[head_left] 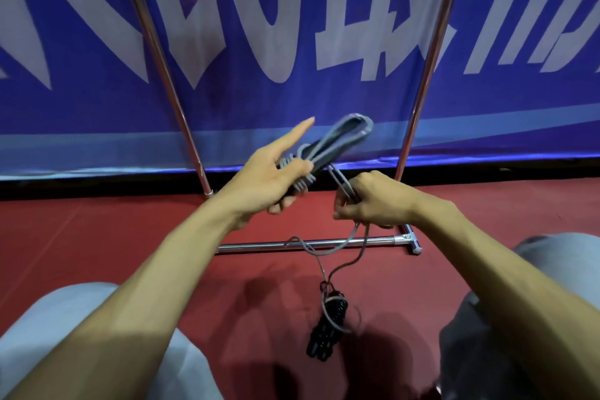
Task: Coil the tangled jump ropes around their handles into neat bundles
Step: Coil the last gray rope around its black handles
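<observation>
Grey jump rope (pixel 337 140) — bundle gripped in left hand (pixel 276 178), index finger (pixel 300 130) straight toward 1 o'clock; right hand (pixel 373 201), at 3 o'clock, pinches its loose strand (pixel 350 243) — black bundle (pixel 328 325) on floor (pixel 130 237), 6 o'clock

**Inspector:** Grey rope (pixel 337 140)?
**Assistant:** Cord looks like plastic or rubber: smooth, matt.
**Inspector:** Black rope (pixel 328 328) on the floor (pixel 97 230)?
**Assistant:** Plastic, glossier, with small highlights.
**Inspector:** Rack (pixel 292 243)?
**Assistant:** Metal tubing, polished to a bright chrome finish.
**Inspector:** Remaining surfaces?
**Assistant:** Banner (pixel 292 91): smooth sheet, faint sheen, lightly wrinkled; cloth or vinyl cannot be told. Floor: red covering, smooth, mostly matt. Trousers (pixel 42 334): grey cloth, matt.
</observation>
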Demonstrator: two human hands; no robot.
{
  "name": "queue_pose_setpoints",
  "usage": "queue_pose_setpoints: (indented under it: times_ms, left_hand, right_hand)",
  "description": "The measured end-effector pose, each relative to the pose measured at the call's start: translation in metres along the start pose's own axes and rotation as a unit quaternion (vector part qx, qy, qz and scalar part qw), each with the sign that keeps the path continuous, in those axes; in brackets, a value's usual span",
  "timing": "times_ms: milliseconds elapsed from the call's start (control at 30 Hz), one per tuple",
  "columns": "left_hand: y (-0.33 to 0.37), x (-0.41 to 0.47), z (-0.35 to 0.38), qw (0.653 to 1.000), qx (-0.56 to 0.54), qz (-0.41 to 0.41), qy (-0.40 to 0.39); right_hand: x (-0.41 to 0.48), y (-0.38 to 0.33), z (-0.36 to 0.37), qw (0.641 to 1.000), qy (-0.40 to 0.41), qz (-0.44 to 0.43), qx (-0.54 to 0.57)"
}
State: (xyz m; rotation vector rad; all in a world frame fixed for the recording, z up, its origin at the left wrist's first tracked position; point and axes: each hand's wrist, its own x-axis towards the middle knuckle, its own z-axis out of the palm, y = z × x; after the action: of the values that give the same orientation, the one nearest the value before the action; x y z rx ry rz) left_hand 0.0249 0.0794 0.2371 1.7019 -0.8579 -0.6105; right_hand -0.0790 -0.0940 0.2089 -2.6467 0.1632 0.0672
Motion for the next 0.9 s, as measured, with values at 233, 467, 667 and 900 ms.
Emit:
queue_pose_setpoints:
  times_ms: [233, 467, 667, 900]
  left_hand:
    - [-0.033, 0.020, -0.001, 0.977, 0.069, -0.083, 0.181]
    - [-0.034, 0.013, 0.013, 0.896, 0.424, -0.001, 0.132]
    - [-0.054, 0.014, 0.017, 0.864, 0.490, 0.026, -0.114]
    - [-0.058, 0.020, 0.029, 0.831, 0.529, 0.054, -0.161]
  right_hand:
    - [-0.008, -0.002, -0.003, 0.997, -0.070, 0.028, 0.024]
    - [-0.020, -0.011, -0.017, 0.991, -0.104, -0.031, -0.076]
    - [-0.026, -0.020, -0.012, 0.983, -0.071, -0.134, -0.101]
    - [-0.024, -0.003, -0.024, 0.986, -0.044, -0.100, -0.126]
